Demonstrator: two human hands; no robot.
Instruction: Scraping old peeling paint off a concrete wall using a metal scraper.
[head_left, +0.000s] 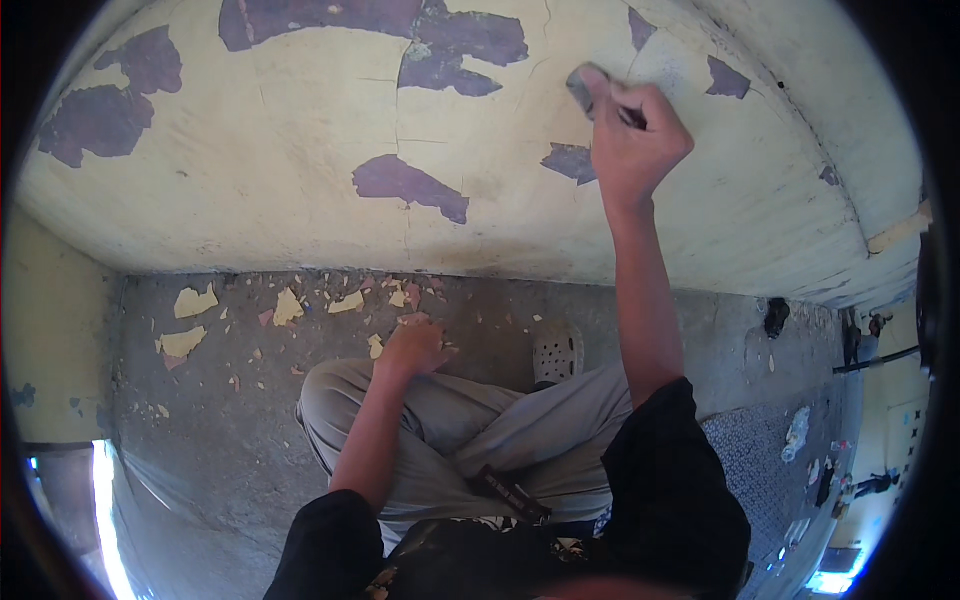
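Note:
My right hand [640,140] is raised against the cream-painted wall [500,200], closed around a small flat grey piece [579,92]. The piece lies against the wall surface; its exact kind is not clear. Beside that hand, the paint has a pale, scuffed area, with purplish-grey bare patches around it, one [570,162] just below the fingers. Low over my bent knee is my left hand [416,345], close to loose paint flakes on the floor. Its fingers are blurred and partly hidden, so their grip does not show.
Paint flakes [288,306] litter the grey floor [220,400] along the wall's foot. My crossed legs [450,410] sit close to the wall, a grey clog [557,355] in front. At right are a dark object [776,317], a patterned mat [760,450] and a crumpled clear plastic piece [796,434].

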